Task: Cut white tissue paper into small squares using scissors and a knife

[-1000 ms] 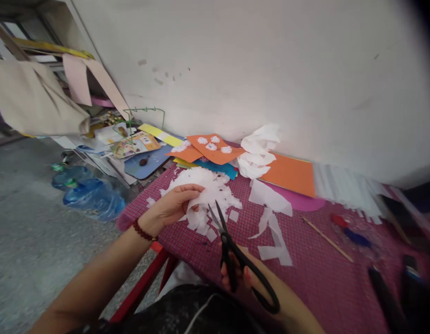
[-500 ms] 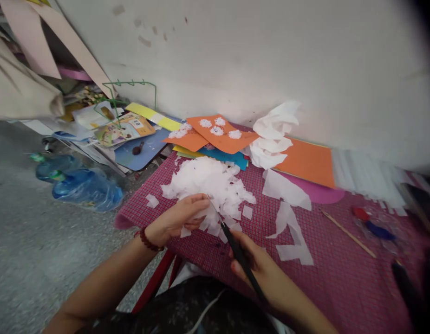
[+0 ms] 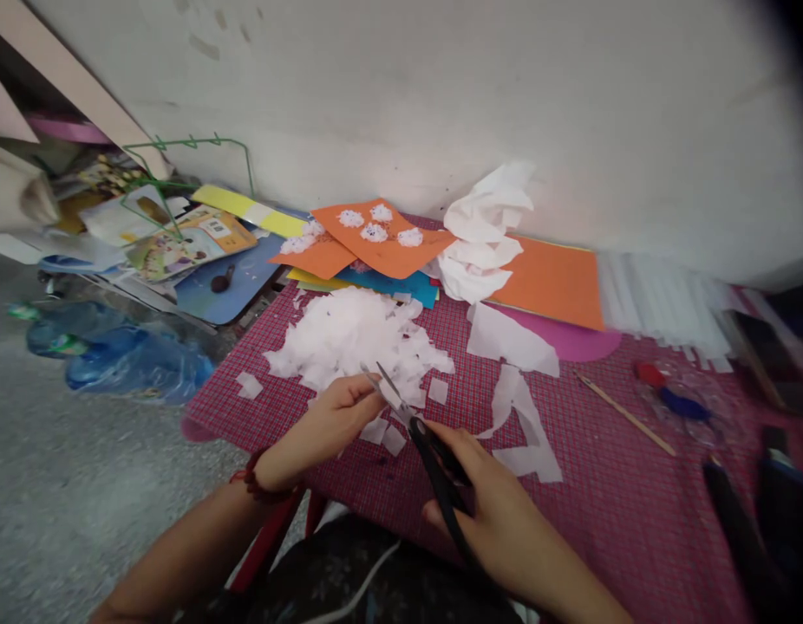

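Observation:
My right hand (image 3: 483, 498) grips a pair of black-handled scissors (image 3: 434, 468), its fingers in the loops. The blades stand apart and point away from me, their tips beside the fingertips of my left hand (image 3: 336, 425). That hand is closed in a pinch; what lies between its fingers is hidden against white paper. Just beyond both hands spreads a heap of cut white tissue paper (image 3: 355, 334). Small white squares (image 3: 394, 439) lie below the blades, and another square (image 3: 439, 391) is right of the heap. Larger tissue offcuts (image 3: 525, 425) rest to the right.
Orange sheets with white tufts (image 3: 381, 238) lie at the back, beside crumpled white tissue (image 3: 486, 208) and plain orange paper (image 3: 551, 282). A pencil (image 3: 626, 412) and clear strips (image 3: 662, 299) are on the right. Left are books (image 3: 193, 247), a green wire rack (image 3: 236, 147) and blue bottles (image 3: 121, 360).
The scissor blades have opened; they were nearly closed before. The view has shifted right, so everything on the table sits further left. My left hand stays pinched near the tips.

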Demonstrator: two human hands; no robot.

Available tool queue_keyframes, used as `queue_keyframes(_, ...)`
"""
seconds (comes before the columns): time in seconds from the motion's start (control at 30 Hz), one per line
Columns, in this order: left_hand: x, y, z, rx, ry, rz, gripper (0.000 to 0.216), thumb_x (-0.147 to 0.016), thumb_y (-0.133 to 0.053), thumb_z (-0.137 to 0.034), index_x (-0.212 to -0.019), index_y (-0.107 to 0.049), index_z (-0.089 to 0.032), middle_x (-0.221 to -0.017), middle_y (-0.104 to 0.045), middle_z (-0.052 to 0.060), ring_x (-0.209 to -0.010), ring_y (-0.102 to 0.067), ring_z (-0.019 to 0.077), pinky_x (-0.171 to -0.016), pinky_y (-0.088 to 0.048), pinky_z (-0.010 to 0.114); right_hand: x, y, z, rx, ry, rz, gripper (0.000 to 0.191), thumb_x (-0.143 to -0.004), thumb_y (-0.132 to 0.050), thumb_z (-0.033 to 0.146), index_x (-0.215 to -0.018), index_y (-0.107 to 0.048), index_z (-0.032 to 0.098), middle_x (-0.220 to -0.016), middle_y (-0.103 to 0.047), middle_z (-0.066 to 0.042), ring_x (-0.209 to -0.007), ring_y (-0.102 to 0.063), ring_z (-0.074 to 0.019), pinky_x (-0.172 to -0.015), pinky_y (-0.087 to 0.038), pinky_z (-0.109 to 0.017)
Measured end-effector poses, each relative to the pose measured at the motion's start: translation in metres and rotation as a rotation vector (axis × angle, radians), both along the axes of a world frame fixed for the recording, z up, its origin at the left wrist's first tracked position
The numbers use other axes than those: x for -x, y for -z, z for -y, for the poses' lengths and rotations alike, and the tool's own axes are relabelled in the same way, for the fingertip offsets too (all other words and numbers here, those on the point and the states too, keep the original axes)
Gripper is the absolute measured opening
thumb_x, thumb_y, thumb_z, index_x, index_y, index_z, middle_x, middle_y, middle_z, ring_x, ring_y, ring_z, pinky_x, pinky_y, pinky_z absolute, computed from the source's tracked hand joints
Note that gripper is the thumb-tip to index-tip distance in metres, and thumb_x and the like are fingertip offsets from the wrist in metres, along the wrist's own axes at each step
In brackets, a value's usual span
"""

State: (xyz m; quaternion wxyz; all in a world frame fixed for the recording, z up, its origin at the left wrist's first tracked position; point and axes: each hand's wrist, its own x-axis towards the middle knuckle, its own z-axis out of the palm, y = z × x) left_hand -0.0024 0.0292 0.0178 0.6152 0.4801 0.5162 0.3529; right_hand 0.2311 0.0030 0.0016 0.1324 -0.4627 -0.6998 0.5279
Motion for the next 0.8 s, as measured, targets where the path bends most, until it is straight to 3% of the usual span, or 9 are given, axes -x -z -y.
queue_keyframes(0.23,-0.003,0.007,-0.005,0.031,-0.028,0.029,0.033,-0.095,-0.054,-0.044,-0.076,-0.056,-0.017,-0.058,-0.035,-0.008,-0.05,-0.021,0.0065,-0.046,-0.023,0.018,-0.006,0.008,-0.003,0.117,0.043,-0.155,0.07,-0.079,-0.069,0.015,-0.144,-0.049,0.029,-0.142,-0.057,-0.008,-0.128,-0.056,-0.0271,-0.11,-0.041,-0.049)
queue_keyframes(0.57,-0.003,0.015,-0.01,0.129,-0.049,0.123,0.028,-0.09,-0.06,-0.044,-0.079,-0.057,-0.018,-0.052,-0.028,-0.011,-0.043,-0.018,0.0049,-0.04,-0.014,0.018,-0.004,0.013,-0.013,0.143,0.08,-0.186,0.054,-0.082,-0.068,0.026,-0.135,-0.059,0.023,-0.133,-0.065,-0.011,-0.123,-0.059,-0.03,-0.109,-0.04,-0.05)
queue_keyframes(0.7,0.005,0.016,-0.008,0.182,-0.084,0.257,0.031,-0.082,-0.071,-0.045,-0.08,-0.054,-0.019,-0.055,-0.034,-0.011,-0.042,-0.019,0.0029,-0.039,-0.014,0.018,-0.003,0.013,-0.018,0.255,0.1,-0.211,0.047,-0.085,-0.067,0.037,-0.129,-0.061,0.022,-0.109,-0.07,-0.008,-0.098,-0.064,-0.0257,-0.09,-0.05,-0.042)
queue_keyframes(0.8,0.011,0.02,-0.008,0.2,-0.162,0.33,0.031,-0.076,-0.074,-0.039,-0.073,-0.05,-0.019,-0.05,-0.033,-0.012,-0.038,-0.019,0.0017,-0.039,-0.014,0.018,-0.006,0.015,-0.019,0.322,0.083,-0.236,0.056,-0.085,-0.067,0.052,-0.13,-0.058,0.021,-0.096,-0.064,-0.006,-0.083,-0.06,-0.0216,-0.076,-0.05,-0.036)
